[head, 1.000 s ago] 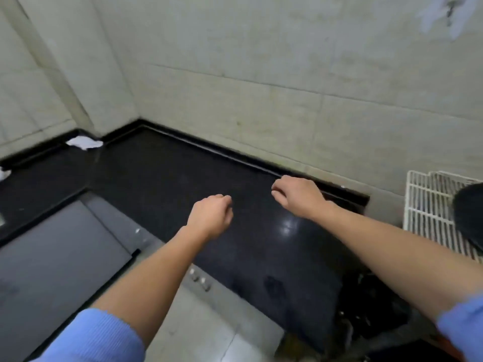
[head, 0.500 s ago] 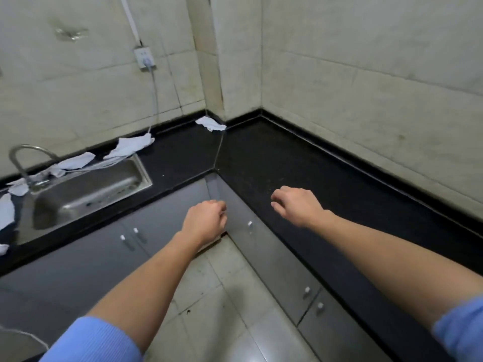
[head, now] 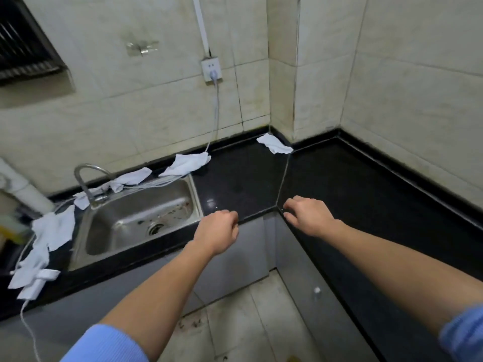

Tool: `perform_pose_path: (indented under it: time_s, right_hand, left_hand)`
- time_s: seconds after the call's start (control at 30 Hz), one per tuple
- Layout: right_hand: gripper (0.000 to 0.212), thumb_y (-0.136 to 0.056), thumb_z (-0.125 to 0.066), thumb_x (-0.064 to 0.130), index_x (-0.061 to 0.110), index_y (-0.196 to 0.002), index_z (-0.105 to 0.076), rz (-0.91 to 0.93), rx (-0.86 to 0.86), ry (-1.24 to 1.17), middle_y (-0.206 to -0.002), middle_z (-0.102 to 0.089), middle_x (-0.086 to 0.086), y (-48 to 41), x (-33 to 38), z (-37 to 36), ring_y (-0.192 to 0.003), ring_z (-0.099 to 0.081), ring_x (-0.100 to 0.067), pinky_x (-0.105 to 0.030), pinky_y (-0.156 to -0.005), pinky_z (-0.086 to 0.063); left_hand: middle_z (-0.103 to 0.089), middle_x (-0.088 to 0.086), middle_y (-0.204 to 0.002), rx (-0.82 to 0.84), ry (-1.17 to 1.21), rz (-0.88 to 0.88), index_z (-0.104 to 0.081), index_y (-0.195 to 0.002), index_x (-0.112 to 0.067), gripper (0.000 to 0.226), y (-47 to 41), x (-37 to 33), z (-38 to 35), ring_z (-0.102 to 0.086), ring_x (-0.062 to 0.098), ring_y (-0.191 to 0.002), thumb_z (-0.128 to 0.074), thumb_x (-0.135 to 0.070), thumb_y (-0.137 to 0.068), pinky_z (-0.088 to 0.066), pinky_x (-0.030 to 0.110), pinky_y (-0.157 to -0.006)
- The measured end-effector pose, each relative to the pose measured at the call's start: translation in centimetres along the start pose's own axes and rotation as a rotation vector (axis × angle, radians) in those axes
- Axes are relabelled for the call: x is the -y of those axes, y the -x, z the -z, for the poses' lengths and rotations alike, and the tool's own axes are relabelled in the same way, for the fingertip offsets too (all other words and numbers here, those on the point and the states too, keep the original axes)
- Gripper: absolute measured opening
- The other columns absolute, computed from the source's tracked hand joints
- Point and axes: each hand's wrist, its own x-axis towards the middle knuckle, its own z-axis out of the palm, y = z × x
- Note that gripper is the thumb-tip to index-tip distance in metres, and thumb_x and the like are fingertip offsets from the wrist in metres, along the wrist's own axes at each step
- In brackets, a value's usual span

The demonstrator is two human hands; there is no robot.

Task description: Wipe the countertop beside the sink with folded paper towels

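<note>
The view now sits further left than a second ago, so the sink (head: 194, 195) is in full sight. The left hand (head: 218, 229) and right hand (head: 308, 218) now hover at the inner corner of the tabletop's (head: 235, 178) front edge instead of over its right-hand run. Both hands hold nothing, and their fingers (head: 290, 205) are loosely curled, which probably means the wiping has not begun.

The paper towels are all out of reach for now. One (head: 274, 145) lies in the far back corner, and another (head: 187, 164) lies at the sink's back right corner, over the cable (head: 215, 113) from the wall socket (head: 211, 70). More (head: 53, 228) are strewn along the back edge and at the left end.

The dark stretch between the sink and the corner seam is likely the part to wipe. A towel must be fetched and folded first.
</note>
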Motion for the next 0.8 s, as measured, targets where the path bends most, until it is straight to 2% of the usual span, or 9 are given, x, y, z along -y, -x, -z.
perform_pose_path:
  time_s: [0.1,0.3,0.57,0.8]
  right_hand:
    - [0.030,-0.096,-0.044,0.041,0.025,-0.119,-0.055,-0.007,0.008,0.004,-0.114,-0.058,0.000,-6.5,-1.6,0.0,-0.098,-0.060,-0.023,-0.033,-0.070,-0.042]
    - [0.031,-0.096,-0.045,0.041,0.025,-0.121,-0.054,-0.018,0.105,0.013,-0.115,-0.057,0.000,-14.9,-4.4,-1.9,-0.098,-0.060,-0.024,-0.035,-0.075,-0.047]
    - [0.035,-0.094,-0.050,0.041,0.026,-0.125,-0.051,-0.174,0.202,0.031,-0.115,-0.056,0.001,-25.2,-8.1,-5.2,-0.098,-0.060,-0.020,-0.036,-0.079,-0.052]
    - [0.034,-0.093,-0.050,0.040,0.025,-0.123,-0.053,-0.291,0.232,0.030,-0.115,-0.057,-0.002,-34.0,-11.3,-6.7,-0.099,-0.061,-0.025,-0.037,-0.079,-0.051]
  left_hand:
    - [-0.063,0.005,-0.098,-0.007,-0.010,0.036,-0.058,-0.094,-0.019,0.018,-5.0,2.7,0.2,-0.061,0.030,-0.093,-0.045,-0.031,-0.091,-0.045,0.037,-0.070]
    - [-0.062,0.005,-0.101,0.058,0.026,0.055,-0.057,-0.098,-0.018,0.020,-12.4,6.1,-1.7,-0.060,0.030,-0.094,-0.044,-0.032,-0.092,-0.044,0.037,-0.070]
    - [-0.063,0.002,-0.103,0.086,0.080,0.045,-0.059,-0.101,-0.018,0.020,-23.5,12.2,-4.8,-0.060,0.027,-0.095,-0.045,-0.029,-0.091,-0.045,0.036,-0.073]
    - [-0.062,0.003,-0.103,0.116,0.121,-0.032,-0.059,-0.101,-0.018,0.019,-34.0,17.0,-6.3,-0.059,0.027,-0.096,-0.046,-0.029,-0.091,-0.045,0.037,-0.075]
